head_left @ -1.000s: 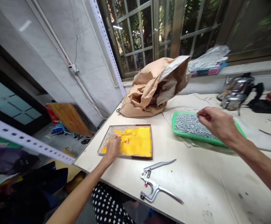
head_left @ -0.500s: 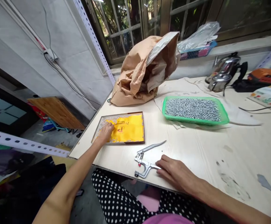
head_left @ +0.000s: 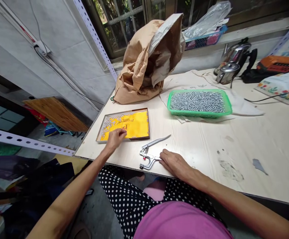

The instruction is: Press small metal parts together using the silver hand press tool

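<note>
My left hand hovers over the front edge of a shallow tray, thumb and fingers pinched together. Whatever sits in the pinch is too small to make out. Inside the tray, small silvery metal pieces lie scattered on a yellow printed sheet, mostly at its left side. My right hand rests on the table with its fingers closed on the end of the lower handle of the snap-fastener pliers. The pliers lie with their handles spread and their jaw toward the left.
A green plastic basket full of the same kind of metal pieces stands behind my right hand. Farther back are a crumpled brown paper bag, a metal kettle, a small metal pot and an orange-black object.
My left hand has lifted from the metal pieces in the tray and moved toward me and slightly right, fingers pinched. The right hand stays at the pliers' handle. The camera view has tilted down.
</note>
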The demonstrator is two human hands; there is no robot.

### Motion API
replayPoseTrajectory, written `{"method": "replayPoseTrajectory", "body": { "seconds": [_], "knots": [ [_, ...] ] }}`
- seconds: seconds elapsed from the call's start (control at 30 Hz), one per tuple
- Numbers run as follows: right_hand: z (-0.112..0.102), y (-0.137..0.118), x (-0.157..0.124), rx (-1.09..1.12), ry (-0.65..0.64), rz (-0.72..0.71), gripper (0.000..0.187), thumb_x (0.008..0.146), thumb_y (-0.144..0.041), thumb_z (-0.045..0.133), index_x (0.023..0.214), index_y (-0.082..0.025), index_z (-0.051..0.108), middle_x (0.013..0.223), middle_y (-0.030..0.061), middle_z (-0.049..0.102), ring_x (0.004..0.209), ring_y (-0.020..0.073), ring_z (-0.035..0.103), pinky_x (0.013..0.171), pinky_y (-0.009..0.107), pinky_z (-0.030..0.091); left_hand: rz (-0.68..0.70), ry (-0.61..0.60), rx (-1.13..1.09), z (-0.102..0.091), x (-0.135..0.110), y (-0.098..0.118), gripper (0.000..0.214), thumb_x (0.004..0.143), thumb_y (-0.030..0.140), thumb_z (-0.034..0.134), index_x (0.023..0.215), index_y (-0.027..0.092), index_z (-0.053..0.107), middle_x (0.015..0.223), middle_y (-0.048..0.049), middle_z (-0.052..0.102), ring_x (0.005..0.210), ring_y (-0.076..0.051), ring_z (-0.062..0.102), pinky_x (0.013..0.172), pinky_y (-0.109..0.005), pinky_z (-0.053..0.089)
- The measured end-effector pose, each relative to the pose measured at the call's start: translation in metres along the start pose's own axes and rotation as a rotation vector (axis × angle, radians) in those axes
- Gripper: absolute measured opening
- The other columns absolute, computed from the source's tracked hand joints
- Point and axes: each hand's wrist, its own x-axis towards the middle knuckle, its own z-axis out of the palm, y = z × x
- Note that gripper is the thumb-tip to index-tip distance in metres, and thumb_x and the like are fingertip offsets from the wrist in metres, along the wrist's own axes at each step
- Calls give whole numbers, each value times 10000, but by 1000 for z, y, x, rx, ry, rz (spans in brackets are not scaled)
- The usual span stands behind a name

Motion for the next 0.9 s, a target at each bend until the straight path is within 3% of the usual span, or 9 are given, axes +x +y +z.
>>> {"method": "replayPoseTrajectory", "body": {
  "seconds": [0.13,0.27,0.43,0.63,0.77,0.9],
  "knots": [
    [-5,-3,2,-19,-47,9,89,945,-174,495,886,-156,559,902,59,602,781,168,592,649,272,422,16,-156,-458,25,-54,38,180,827,305,611,894,171,711,845,-38,737,735,-174,662,691,-275,523],
    [-9,-4,3,-33,-85,34,73,944,-178,504,921,-147,567,938,68,610,807,174,598,657,277,424,10,-133,-415,43,-85,49,99,791,237,626,796,182,709,822,-43,723,766,-184,663,713,-290,506],
    [-7,-4,2,-36,-53,16,90,950,-174,479,913,-156,559,919,62,604,793,163,585,646,273,410,1,-106,-413,47,-89,45,113,778,249,625,762,173,708,805,-58,706,781,-195,645,735,-313,484],
    [2,0,3,-105,-39,-44,140,956,-147,418,918,-163,553,912,62,607,748,150,560,603,274,372,-355,-293,-873,50,-91,51,360,661,460,720,789,125,688,569,13,611,502,-107,519,498,-223,407],
    [5,1,2,-130,-35,-64,131,953,-145,429,915,-162,553,912,60,610,736,149,551,597,279,354,-403,-287,-942,49,-91,57,411,588,481,770,763,117,692,568,20,600,505,-87,495,498,-205,388],
    [4,1,2,-131,-35,-67,127,951,-141,437,912,-160,556,907,57,611,728,149,552,584,281,341,-407,-364,-901,47,-85,60,373,591,453,778,725,114,699,542,24,581,489,-77,458,490,-201,350]
  ]
}}
